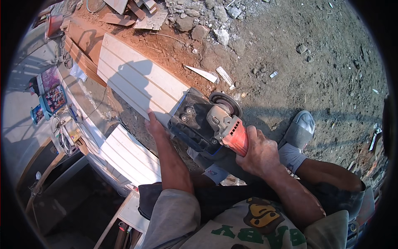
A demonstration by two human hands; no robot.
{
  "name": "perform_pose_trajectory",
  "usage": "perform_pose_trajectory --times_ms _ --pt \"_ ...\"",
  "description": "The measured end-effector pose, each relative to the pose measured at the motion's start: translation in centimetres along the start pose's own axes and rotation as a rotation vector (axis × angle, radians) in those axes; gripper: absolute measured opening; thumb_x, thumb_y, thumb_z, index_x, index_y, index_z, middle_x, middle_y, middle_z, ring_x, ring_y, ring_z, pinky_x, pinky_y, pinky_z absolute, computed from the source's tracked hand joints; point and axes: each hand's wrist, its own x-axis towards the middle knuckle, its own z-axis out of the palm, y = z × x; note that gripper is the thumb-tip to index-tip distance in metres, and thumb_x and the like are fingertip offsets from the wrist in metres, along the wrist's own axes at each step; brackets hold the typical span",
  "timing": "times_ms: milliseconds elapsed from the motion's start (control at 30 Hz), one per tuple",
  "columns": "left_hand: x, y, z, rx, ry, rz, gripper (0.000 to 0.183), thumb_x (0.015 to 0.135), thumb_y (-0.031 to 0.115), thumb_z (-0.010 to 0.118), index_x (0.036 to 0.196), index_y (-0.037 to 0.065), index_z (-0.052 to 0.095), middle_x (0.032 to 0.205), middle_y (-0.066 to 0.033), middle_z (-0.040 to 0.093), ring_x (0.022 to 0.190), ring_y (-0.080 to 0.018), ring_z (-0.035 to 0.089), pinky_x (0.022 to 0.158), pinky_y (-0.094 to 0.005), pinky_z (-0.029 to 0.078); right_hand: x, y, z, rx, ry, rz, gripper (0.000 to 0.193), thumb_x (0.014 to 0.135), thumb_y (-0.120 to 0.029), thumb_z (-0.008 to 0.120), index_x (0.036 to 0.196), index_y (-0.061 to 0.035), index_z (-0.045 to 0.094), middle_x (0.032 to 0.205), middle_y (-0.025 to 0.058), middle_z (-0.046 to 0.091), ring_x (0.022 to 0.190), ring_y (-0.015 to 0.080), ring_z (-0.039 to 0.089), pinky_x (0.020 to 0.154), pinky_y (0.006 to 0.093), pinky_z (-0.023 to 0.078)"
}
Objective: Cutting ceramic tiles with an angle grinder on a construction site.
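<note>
My right hand is wrapped round the red body of an angle grinder. The grinder's round disc points away from me, past the right side of a black plastic case with blue edging. A long pale grooved tile reaches from the case toward the far left, its near end meeting the case. At the tile's left edge, near that end, my left hand grips it with the thumb on top; its other fingers are mostly hidden. Whether the disc spins, I cannot tell.
A second grooved tile lies at my left. Brown tiles and broken pieces are stacked at the far left, beside rubble. White offcuts lie on the dirt. A dark opening is at lower left. My sandalled foot is right.
</note>
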Motion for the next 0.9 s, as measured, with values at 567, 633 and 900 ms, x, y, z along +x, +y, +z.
perform_pose_trajectory --times_ms 567,633,900 --pt "-1.0 1.0 1.1 0.094 0.084 -0.080 0.068 0.094 0.050 0.056 0.123 -0.011 0.048 0.112 -0.0205 0.058 0.092 -0.0308 0.064 0.075 -0.0434 0.056 0.2 0.5 2.1 0.011 -0.016 -0.008 0.058 0.072 -0.025 0.073 0.116 -0.0015 0.044 0.102 0.0219 0.059 0.091 0.0371 0.066 0.078 0.0455 0.055" --pt "-1.4 1.3 1.7 0.113 0.129 -0.059 0.071 0.094 0.051 0.056 0.124 -0.013 0.045 0.114 -0.0221 0.056 0.090 -0.0316 0.064 0.075 -0.0440 0.056 0.1 0.3 2.2 0.009 0.001 -0.003 0.057 0.072 -0.024 0.073 0.115 -0.0007 0.045 0.102 0.0218 0.059 0.090 0.0373 0.066 0.078 0.0451 0.055" --pt "0.0 0.2 0.8 0.108 0.131 -0.053 0.070 0.094 0.051 0.055 0.121 -0.013 0.044 0.113 -0.0234 0.055 0.089 -0.0336 0.064 0.074 -0.0468 0.056 0.2 0.2 2.4 0.027 -0.037 0.005 0.058 0.072 -0.026 0.076 0.112 -0.0004 0.044 0.105 0.0228 0.059 0.095 0.0381 0.065 0.082 0.0453 0.054"
